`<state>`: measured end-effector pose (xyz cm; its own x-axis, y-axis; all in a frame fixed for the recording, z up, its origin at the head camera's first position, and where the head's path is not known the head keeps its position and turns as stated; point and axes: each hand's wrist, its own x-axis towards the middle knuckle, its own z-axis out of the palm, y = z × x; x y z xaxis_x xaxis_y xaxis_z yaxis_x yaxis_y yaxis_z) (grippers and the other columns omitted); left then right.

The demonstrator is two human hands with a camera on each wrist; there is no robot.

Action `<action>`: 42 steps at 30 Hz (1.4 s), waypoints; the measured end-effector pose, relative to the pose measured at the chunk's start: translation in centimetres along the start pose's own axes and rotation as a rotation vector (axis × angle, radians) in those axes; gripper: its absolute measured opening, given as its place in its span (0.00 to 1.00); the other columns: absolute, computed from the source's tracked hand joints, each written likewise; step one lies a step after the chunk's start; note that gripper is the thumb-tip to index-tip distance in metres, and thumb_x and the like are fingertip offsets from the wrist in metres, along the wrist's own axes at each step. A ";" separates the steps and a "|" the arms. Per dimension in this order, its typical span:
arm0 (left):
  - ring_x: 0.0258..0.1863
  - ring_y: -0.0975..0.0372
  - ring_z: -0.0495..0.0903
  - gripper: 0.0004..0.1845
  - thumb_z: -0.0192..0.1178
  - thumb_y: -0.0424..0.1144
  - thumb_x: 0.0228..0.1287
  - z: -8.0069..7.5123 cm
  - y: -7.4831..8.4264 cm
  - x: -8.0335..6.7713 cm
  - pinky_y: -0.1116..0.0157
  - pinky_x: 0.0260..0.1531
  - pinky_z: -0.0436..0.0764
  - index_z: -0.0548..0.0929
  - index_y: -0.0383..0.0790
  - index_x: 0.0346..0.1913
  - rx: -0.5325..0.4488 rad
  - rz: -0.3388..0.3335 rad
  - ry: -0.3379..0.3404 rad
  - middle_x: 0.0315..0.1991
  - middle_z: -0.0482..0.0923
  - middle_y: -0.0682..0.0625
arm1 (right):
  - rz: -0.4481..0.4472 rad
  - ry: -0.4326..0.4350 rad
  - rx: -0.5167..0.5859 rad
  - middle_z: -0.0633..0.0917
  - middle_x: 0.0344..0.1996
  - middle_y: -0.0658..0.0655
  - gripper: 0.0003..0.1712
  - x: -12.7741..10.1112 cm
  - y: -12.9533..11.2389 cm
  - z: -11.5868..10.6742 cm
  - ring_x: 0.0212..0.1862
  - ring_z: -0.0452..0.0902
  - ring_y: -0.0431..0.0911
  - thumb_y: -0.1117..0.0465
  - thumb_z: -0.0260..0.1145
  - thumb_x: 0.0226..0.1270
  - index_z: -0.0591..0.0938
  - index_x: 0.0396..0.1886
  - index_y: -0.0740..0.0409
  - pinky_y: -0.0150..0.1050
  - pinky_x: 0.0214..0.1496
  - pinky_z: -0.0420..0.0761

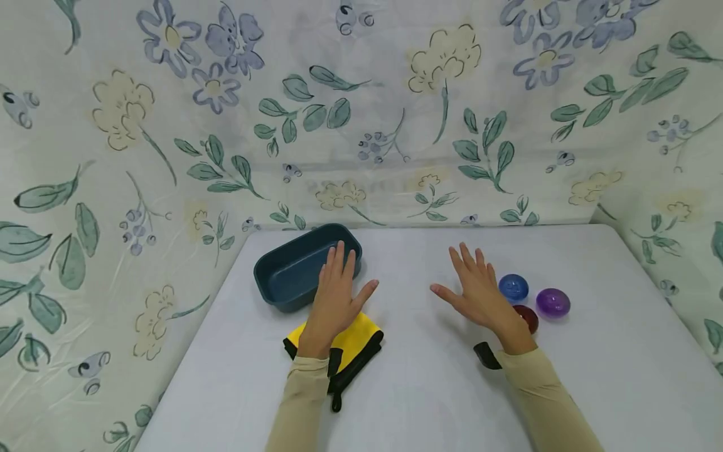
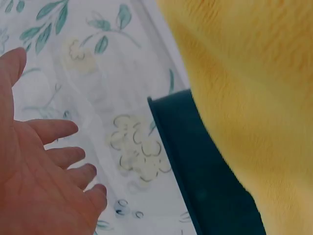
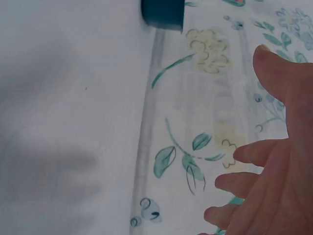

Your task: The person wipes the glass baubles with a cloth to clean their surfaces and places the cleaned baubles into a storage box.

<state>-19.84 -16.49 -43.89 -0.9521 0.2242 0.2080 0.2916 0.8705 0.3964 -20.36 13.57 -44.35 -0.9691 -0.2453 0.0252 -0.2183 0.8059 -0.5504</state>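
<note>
My left hand (image 1: 336, 292) is held out with straight, spread fingers and holds nothing. Beneath its wrist lies a folded yellow cloth (image 1: 361, 333) with black edging and a small black loop. A dark teal rectangular tub (image 1: 282, 285) stands just behind the cloth, partly covered from view by the left fingers. My right hand (image 1: 477, 289), fingers also spread and holding nothing, is nearest three shiny round things: a blue one (image 1: 513, 287), a purple one (image 1: 553, 303) and a dark red one (image 1: 527, 319), half hidden by the right wrist.
The white table (image 1: 418, 389) ends in front of a floral curtain (image 1: 384, 125), which also hangs along the left and right sides. A small black piece (image 1: 487, 356) shows beside the right wrist.
</note>
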 end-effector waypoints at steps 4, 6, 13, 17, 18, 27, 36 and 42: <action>0.85 0.44 0.38 0.46 0.54 0.59 0.76 -1.3 -0.8 -0.6 0.39 0.81 0.49 0.51 0.34 0.82 -0.068 -0.029 0.004 0.86 0.34 0.42 | -0.040 -0.005 0.131 0.46 0.84 0.66 0.55 0.5 -0.7 0.1 0.84 0.36 0.70 0.37 0.62 0.72 0.48 0.84 0.60 0.72 0.81 0.43; 0.85 0.44 0.37 0.46 0.56 0.58 0.75 -2.1 -1.2 -1.0 0.37 0.81 0.50 0.51 0.34 0.82 -0.111 -0.051 0.004 0.86 0.33 0.43 | -0.065 -0.019 0.205 0.48 0.85 0.65 0.55 0.9 -1.2 0.2 0.84 0.39 0.68 0.39 0.64 0.72 0.49 0.85 0.60 0.69 0.82 0.46; 0.85 0.44 0.32 0.50 0.58 0.59 0.74 -5.1 -3.8 -2.3 0.32 0.79 0.48 0.46 0.37 0.84 -0.155 -0.149 0.005 0.86 0.28 0.46 | -0.086 -0.071 0.357 0.55 0.84 0.62 0.54 3.5 -2.5 0.8 0.83 0.52 0.64 0.41 0.67 0.70 0.50 0.85 0.54 0.67 0.80 0.60; 0.85 0.42 0.32 0.51 0.56 0.61 0.74 -6.2 -5.7 -3.5 0.30 0.77 0.48 0.43 0.37 0.84 -0.161 -0.208 0.015 0.86 0.27 0.44 | -0.107 -0.108 0.417 0.58 0.83 0.61 0.53 5.1 -3.2 1.8 0.82 0.56 0.64 0.44 0.68 0.70 0.51 0.85 0.55 0.66 0.78 0.64; 0.85 0.41 0.32 0.52 0.55 0.62 0.74 -6.4 -6.1 -3.8 0.31 0.78 0.49 0.42 0.36 0.84 -0.164 -0.223 0.016 0.86 0.26 0.44 | -0.122 -0.119 0.425 0.58 0.83 0.61 0.53 5.5 -3.3 2.1 0.81 0.56 0.64 0.45 0.68 0.71 0.51 0.85 0.56 0.66 0.78 0.65; 0.85 0.40 0.31 0.56 0.55 0.63 0.73 -7.5 -9.0 -5.5 0.34 0.80 0.46 0.35 0.34 0.83 -0.184 -0.393 0.025 0.85 0.24 0.39 | -0.148 -0.165 0.519 0.60 0.82 0.64 0.52 8.9 -5.1 4.2 0.80 0.61 0.63 0.49 0.70 0.70 0.53 0.84 0.60 0.58 0.80 0.65; 0.84 0.38 0.36 0.62 0.57 0.66 0.70 -6.7 -11.1 -6.1 0.38 0.81 0.47 0.31 0.30 0.82 -0.261 -0.577 -0.020 0.84 0.28 0.31 | -0.096 -0.205 0.613 0.60 0.82 0.64 0.53 11.0 -5.9 6.9 0.80 0.60 0.61 0.51 0.71 0.70 0.52 0.84 0.61 0.55 0.81 0.65; 0.83 0.35 0.40 0.64 0.56 0.70 0.68 -5.8 -12.4 -5.8 0.36 0.80 0.51 0.30 0.30 0.81 -0.326 -0.664 -0.075 0.83 0.33 0.28 | -0.110 -0.213 0.628 0.59 0.82 0.65 0.53 11.7 -6.8 8.7 0.81 0.59 0.63 0.54 0.72 0.69 0.52 0.83 0.64 0.56 0.81 0.65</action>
<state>-17.35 -31.15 -44.81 -0.9377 -0.2644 -0.2252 -0.3463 0.6615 0.6652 -29.19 0.54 -47.52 -0.8870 -0.4614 -0.0209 -0.1442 0.3195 -0.9365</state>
